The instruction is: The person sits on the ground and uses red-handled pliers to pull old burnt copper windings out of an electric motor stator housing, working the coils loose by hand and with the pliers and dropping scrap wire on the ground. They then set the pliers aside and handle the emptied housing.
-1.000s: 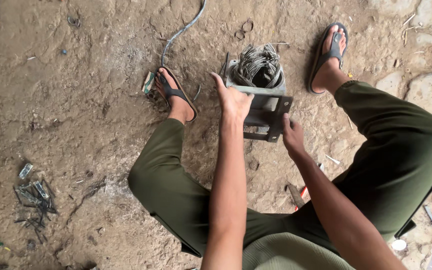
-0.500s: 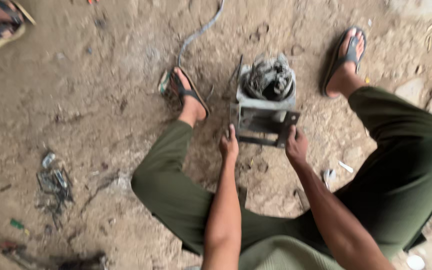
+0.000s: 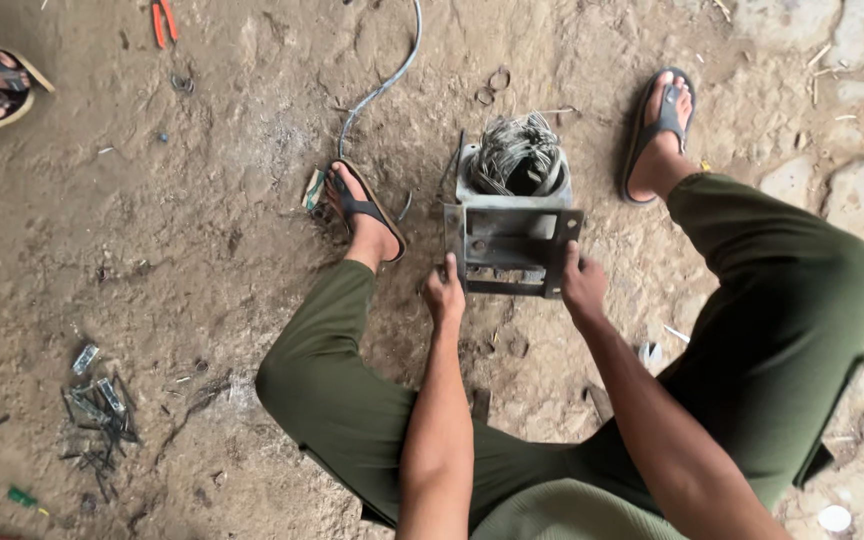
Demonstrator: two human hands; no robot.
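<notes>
the left hand (image 3: 444, 296) has its grip clenched on the lower left edge of the grey metal motor housing (image 3: 512, 235), and the right hand (image 3: 582, 285) is grasping the lower right edge of the same square plate, so both hands hold the piece between them. the housing stands on the dirt floor (image 3: 202, 230) between the person's two sandalled feet, its flat plate tilted toward the person, and behind the plate a round shell holds a tangle of wire windings (image 3: 514, 152) that bulges out of the top. as a judgement, the unit is already bared and propped for work, yet the windings are all in place, so most of the stripping looks undone. farther out, a grey cable (image 3: 382, 85) curls past the left foot, red-handled pliers (image 3: 163, 20) lie near the top edge, and a heap of small metal scraps (image 3: 100, 405) sits well apart at lower left
</notes>
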